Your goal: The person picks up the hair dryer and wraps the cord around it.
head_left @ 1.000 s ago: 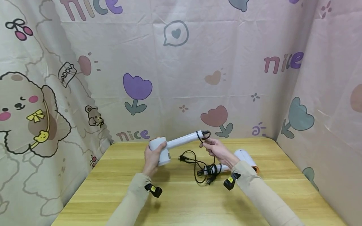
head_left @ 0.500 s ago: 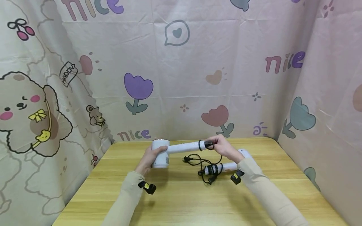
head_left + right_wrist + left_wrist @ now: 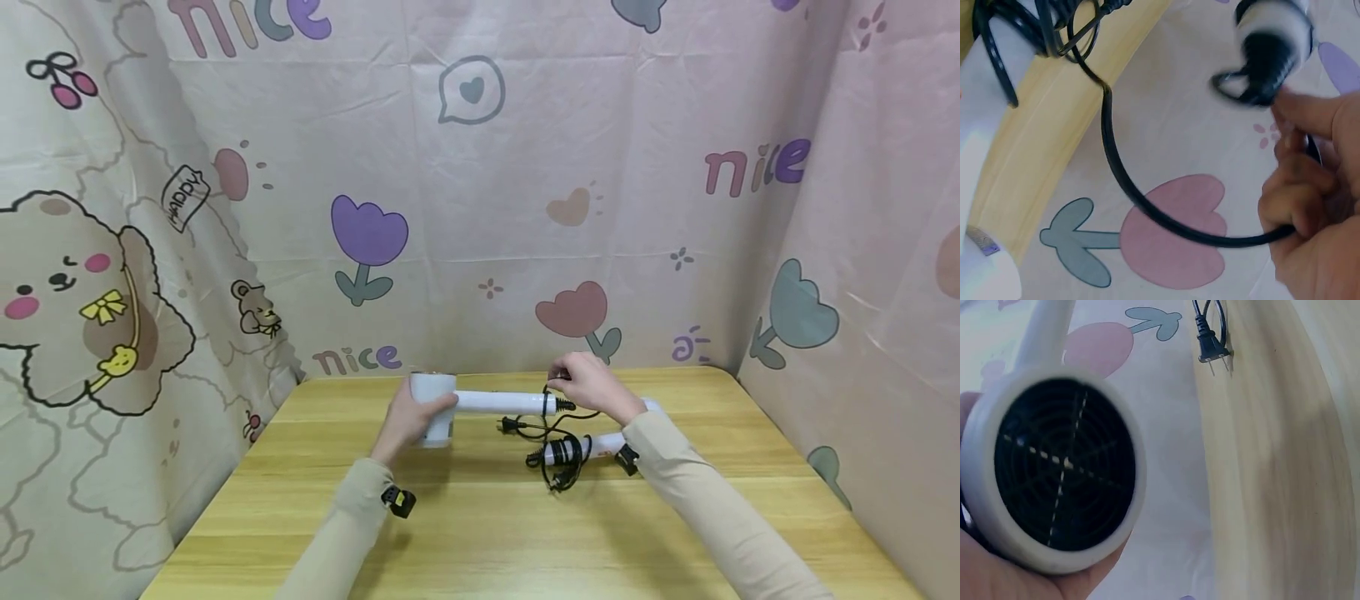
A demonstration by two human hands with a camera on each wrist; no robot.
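Observation:
My left hand [image 3: 405, 421] grips the barrel of a white hair dryer [image 3: 498, 402], thumb on the side near the handle. The dryer is held over the table with its handle pointing right, nearly level. Its round dark grille [image 3: 1066, 465] fills much of the left wrist view. A loop of black power cord [image 3: 1147, 209] goes round the handle's end, near the ribbed strain relief [image 3: 1266, 59]. My right hand [image 3: 596, 385] is just above that end, its curled fingers pinching the cord. The cord's plug [image 3: 1212, 347] has two prongs and lies on the table.
A second white hair dryer [image 3: 606, 444] lies on the wooden table [image 3: 480, 533] beneath my right forearm, black cord wound round its handle. Part of it is hidden by the sleeve. A patterned cloth [image 3: 480, 208] hangs behind the table and along both sides.
The held dryer has come down and its handle has levelled out. My right hand has moved from below the handle's end, round its far side, to above it, drawing the cord along.

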